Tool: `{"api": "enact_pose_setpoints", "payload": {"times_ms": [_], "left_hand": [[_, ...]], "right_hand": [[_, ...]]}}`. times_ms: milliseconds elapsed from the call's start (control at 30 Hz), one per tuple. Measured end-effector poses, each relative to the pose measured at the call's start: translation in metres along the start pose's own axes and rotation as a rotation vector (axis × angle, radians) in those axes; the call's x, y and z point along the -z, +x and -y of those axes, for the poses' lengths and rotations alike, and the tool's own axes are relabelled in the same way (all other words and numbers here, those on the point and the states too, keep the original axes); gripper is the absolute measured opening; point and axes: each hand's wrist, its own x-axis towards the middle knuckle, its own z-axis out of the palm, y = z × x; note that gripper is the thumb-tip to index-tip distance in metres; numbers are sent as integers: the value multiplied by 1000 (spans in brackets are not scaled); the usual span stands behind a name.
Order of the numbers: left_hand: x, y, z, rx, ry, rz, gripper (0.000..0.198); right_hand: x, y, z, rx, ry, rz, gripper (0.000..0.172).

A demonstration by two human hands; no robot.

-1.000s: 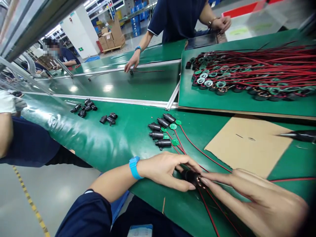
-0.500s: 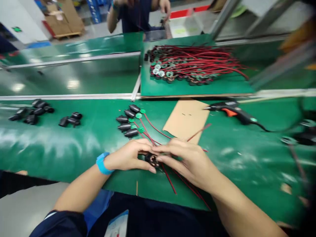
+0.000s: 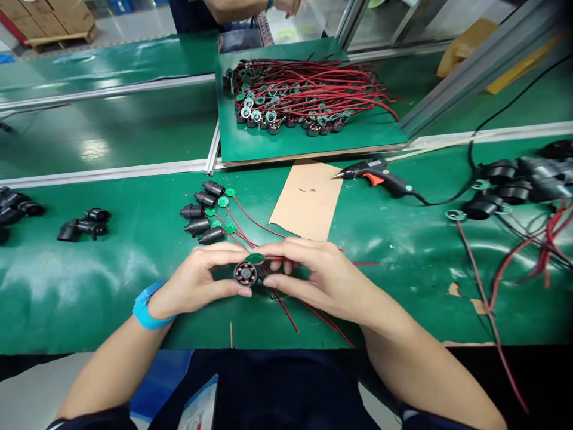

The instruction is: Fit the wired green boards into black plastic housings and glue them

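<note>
Both my hands meet at the near edge of the green bench. My left hand (image 3: 197, 280), with a blue wristband, pinches a small black round housing (image 3: 246, 273) whose open end shows a copper coil. My right hand (image 3: 313, 272) grips the same part from the right, its fingers on a small green disc board (image 3: 255, 258) with red wires (image 3: 286, 307) trailing toward me. Just beyond my hands lies a row of several black housings (image 3: 199, 212) with green boards and red wires.
A cardboard sheet (image 3: 307, 200) and a black glue gun (image 3: 378, 174) lie beyond my hands. A green board (image 3: 308, 140) carries a heap of red-wired coils (image 3: 304, 95). Loose black housings (image 3: 83, 226) sit left, larger black parts and wires (image 3: 514, 185) right. Another person's hands (image 3: 282, 5) work across the conveyor.
The view has swung right and down, bringing the glue gun and right-hand parts into sight. My hands have turned the housing so its open coil end faces up, green board above it.
</note>
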Motion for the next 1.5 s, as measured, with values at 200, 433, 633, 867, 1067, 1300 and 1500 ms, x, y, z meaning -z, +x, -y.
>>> {"api": "enact_pose_setpoints", "payload": {"times_ms": [200, 433, 633, 867, 1067, 1300, 1500], "left_hand": [[-7, -7, 15, -58, 237, 45, 36], [-15, -9, 17, -160, 239, -157, 36], [-16, -13, 17, -155, 296, -172, 33], [-20, -13, 18, -248, 277, -61, 30], [-12, -15, 10, -147, 281, 9, 32], [15, -24, 11, 193, 476, -15, 27], [58, -33, 21, 173, 1087, -604, 20]], "right_hand": [[-9, 4, -14, -84, 75, 197, 41], [-21, 9, -7, -302, 593, 122, 34], [-27, 12, -6, -333, 515, 85, 33], [-30, 11, -9, -288, 293, 83, 37], [-34, 11, -11, -252, 195, 109, 34], [-25, 4, -13, -153, -65, 168, 49], [-24, 8, -23, -32, -227, 69, 30]]}}
